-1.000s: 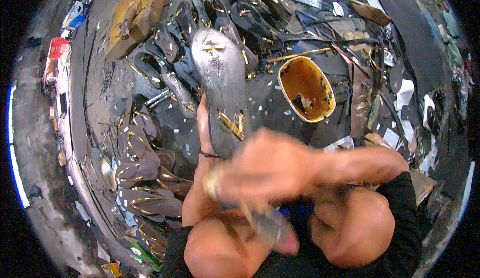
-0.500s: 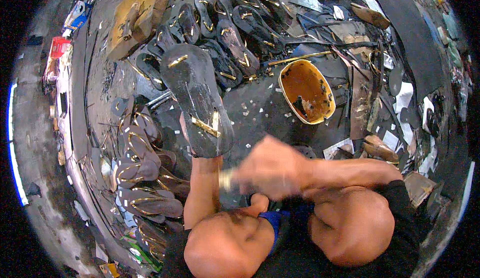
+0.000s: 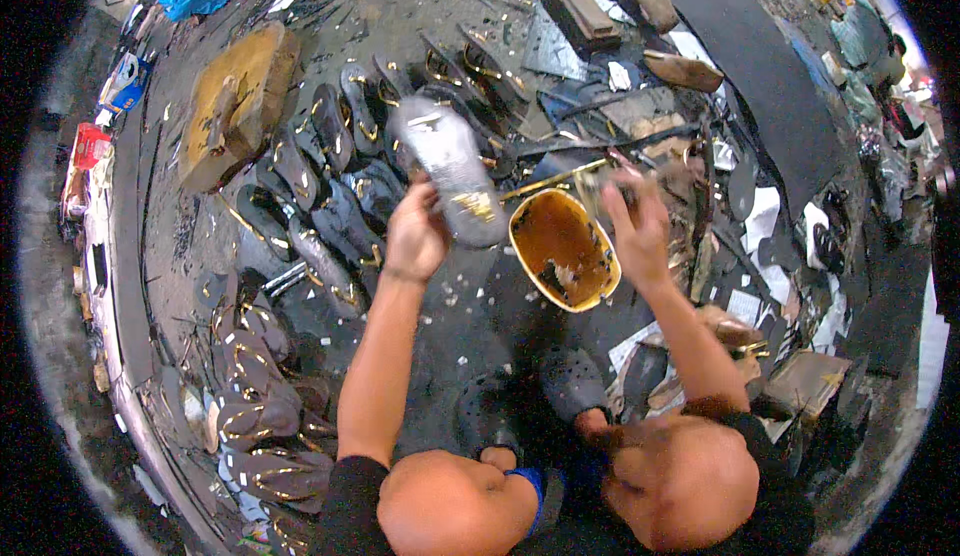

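Note:
My left hand [image 3: 415, 236] grips a dark sandal sole [image 3: 450, 166] by its left edge, holding it tilted above the floor. Light glares off the sole's wet-looking face, and gold strap ends show near its lower end. Beside the far right rim of an oval yellowish tub [image 3: 518, 241] is my right hand [image 3: 642, 221], fingers curled and blurred. Something pale seems to stick out of those fingers, too smeared to name. Brown residue and dark flecks coat the tub's inside. Just beyond the held sole lie several dark sandals [image 3: 330, 126] with gold straps.
More gold-strapped sandals [image 3: 262, 418] are piled on the left. A thick wooden block [image 3: 240, 96] lies at the far left. Wooden shoe forms [image 3: 683, 71], offcuts and paper scraps litter the right side. My feet in dark clogs [image 3: 572, 381] are close in front.
My left hand has carried the sole away from me and to the right. My right hand has swung from near my knees out to the tub's far right side. The view has shifted.

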`<action>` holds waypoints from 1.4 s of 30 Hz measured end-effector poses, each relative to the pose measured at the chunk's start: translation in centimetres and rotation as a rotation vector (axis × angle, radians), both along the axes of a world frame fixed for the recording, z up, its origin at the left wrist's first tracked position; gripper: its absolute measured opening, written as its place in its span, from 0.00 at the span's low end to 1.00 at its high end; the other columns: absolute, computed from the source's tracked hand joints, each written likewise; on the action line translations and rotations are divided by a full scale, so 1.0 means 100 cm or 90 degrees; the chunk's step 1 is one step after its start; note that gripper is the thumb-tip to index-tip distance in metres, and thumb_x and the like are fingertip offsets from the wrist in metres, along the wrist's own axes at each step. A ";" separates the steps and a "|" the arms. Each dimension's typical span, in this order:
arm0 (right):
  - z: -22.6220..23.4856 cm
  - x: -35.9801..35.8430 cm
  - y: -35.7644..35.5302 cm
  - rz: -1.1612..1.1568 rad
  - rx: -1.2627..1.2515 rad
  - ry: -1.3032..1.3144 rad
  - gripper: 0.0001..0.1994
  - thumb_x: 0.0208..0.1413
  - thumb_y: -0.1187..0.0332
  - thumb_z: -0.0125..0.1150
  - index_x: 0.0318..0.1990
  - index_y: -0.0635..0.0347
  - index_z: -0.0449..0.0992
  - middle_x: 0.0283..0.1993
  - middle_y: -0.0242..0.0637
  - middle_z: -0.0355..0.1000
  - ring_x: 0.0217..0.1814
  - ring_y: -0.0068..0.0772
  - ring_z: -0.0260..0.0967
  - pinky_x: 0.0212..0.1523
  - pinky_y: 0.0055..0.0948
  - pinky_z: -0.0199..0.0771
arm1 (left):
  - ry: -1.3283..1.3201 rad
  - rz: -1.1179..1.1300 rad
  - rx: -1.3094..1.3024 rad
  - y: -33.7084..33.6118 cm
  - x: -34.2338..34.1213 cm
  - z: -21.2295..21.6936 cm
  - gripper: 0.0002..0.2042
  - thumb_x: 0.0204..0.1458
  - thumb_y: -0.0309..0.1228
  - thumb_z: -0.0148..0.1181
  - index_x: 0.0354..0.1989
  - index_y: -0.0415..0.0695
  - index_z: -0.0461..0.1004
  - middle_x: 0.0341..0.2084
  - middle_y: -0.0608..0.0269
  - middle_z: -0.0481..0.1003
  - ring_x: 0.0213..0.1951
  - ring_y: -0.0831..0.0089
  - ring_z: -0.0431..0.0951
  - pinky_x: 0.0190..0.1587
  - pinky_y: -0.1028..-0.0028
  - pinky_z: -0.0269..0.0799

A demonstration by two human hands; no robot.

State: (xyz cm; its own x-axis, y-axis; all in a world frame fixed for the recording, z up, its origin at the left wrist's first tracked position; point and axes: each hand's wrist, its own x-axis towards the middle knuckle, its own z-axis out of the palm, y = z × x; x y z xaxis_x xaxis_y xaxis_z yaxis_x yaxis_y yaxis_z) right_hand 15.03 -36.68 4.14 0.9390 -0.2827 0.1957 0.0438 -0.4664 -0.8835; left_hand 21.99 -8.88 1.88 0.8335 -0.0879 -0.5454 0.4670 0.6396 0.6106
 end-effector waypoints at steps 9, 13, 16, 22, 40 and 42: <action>0.013 -0.089 -0.024 -0.088 0.084 0.219 0.09 0.64 0.68 0.59 0.47 0.62 0.77 0.43 0.34 0.75 0.47 0.24 0.69 0.52 0.27 0.68 | -0.032 0.202 -0.029 -0.122 0.119 -0.129 0.08 0.55 0.22 0.57 0.41 0.47 0.71 0.29 0.69 0.72 0.30 0.76 0.71 0.33 0.73 0.70; -0.002 -0.082 -0.032 -0.100 0.080 0.242 0.11 0.64 0.67 0.60 0.49 0.62 0.77 0.44 0.34 0.75 0.46 0.23 0.69 0.51 0.27 0.68 | -0.240 0.041 0.119 -0.100 0.013 -0.111 0.05 0.65 0.31 0.53 0.41 0.45 0.72 0.30 0.70 0.73 0.30 0.80 0.72 0.35 0.77 0.71; -0.009 -0.060 -0.008 0.086 -0.094 0.239 0.13 0.63 0.65 0.61 0.50 0.61 0.79 0.39 0.33 0.77 0.39 0.24 0.71 0.43 0.27 0.72 | -0.110 0.011 0.117 -0.023 -0.088 -0.040 0.13 0.67 0.37 0.52 0.41 0.40 0.78 0.34 0.65 0.79 0.34 0.78 0.78 0.39 0.75 0.77; -0.030 -0.046 0.021 0.137 -0.370 0.072 0.14 0.58 0.60 0.65 0.43 0.62 0.79 0.41 0.42 0.78 0.43 0.44 0.75 0.43 0.41 0.75 | -0.128 0.273 0.584 0.142 -0.191 -0.003 0.14 0.56 0.28 0.65 0.48 0.39 0.70 0.39 0.62 0.77 0.39 0.76 0.77 0.45 0.74 0.75; 0.040 -0.096 -0.036 0.427 -0.524 0.596 0.16 0.53 0.58 0.68 0.43 0.59 0.78 0.38 0.51 0.78 0.39 0.55 0.76 0.43 0.43 0.75 | 0.010 -0.276 0.505 0.087 -0.263 -0.021 0.21 0.61 0.36 0.59 0.61 0.41 0.70 0.49 0.57 0.78 0.41 0.66 0.81 0.47 0.65 0.79; 0.040 -0.096 -0.031 0.420 -0.177 0.560 0.14 0.58 0.62 0.65 0.44 0.64 0.78 0.40 0.44 0.79 0.43 0.42 0.77 0.44 0.38 0.75 | -0.270 -0.337 0.809 0.070 -0.281 -0.084 0.23 0.59 0.39 0.61 0.60 0.42 0.71 0.63 0.48 0.67 0.64 0.54 0.68 0.66 0.56 0.62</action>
State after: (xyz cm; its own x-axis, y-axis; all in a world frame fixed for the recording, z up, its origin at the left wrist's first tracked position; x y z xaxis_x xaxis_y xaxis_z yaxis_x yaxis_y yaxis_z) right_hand 5.46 -39.77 8.18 0.7307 0.2692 -0.6274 -0.2312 -0.7671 -0.5984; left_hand -6.10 -1.92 -6.56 0.9737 -0.0835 -0.2120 0.1156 -0.6210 0.7753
